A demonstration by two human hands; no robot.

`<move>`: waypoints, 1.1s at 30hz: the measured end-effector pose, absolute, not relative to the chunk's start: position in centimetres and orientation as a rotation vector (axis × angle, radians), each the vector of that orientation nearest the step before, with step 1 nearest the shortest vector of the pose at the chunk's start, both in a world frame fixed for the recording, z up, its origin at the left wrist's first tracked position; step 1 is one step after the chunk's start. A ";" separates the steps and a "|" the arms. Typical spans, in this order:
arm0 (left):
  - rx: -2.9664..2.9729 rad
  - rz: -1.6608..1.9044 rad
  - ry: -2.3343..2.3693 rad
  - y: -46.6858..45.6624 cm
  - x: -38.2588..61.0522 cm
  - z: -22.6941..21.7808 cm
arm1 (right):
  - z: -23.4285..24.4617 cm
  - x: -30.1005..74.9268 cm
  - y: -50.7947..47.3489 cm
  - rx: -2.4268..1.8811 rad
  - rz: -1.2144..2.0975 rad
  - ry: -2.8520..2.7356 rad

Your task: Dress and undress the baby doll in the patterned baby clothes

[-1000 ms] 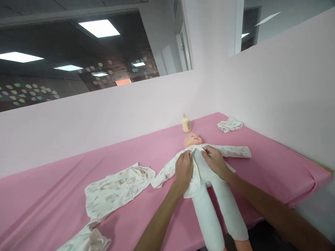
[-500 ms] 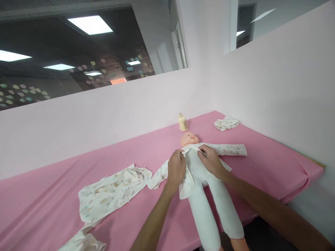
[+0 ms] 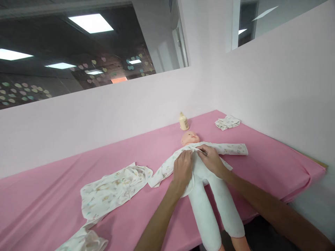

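A baby doll (image 3: 206, 202) with a white cloth body lies on its back, head toward the wall. Its arms are in the sleeves of a white printed baby shirt (image 3: 167, 166), which is open down the front. Just below the neck, my left hand (image 3: 183, 169) is closed on one front edge of the shirt. Close beside it, my right hand (image 3: 210, 158) pinches the opposite edge near the collar. My fingers hide the fabric edges between them.
Pink sheeting covers the table (image 3: 125, 150). A cream pump bottle (image 3: 184, 122) stands behind the doll's head. A folded printed cloth (image 3: 227, 122) lies at the back right. Another printed garment (image 3: 112, 195) is spread to the left. White walls border the back and right.
My left hand has moved right, drawing its shirt edge across the doll's chest toward my right hand. The right hand stays nearly where it was.
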State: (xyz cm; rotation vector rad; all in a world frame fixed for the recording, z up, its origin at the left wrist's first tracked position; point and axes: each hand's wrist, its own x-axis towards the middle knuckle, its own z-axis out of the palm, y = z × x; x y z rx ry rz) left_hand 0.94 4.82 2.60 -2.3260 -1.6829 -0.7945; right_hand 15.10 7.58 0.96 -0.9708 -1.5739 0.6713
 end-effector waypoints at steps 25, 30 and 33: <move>-2.490 -2.029 -2.322 5.9 0.5 3.3 | 1.3 14.8 6.4 -0.969 0.663 -1.778; -2.487 -2.166 -2.319 6.1 0.9 3.2 | 1.3 14.8 6.2 -1.025 0.744 -1.743; -2.526 -2.114 -2.282 6.2 1.1 3.0 | 1.1 14.7 6.3 -1.039 0.646 -1.768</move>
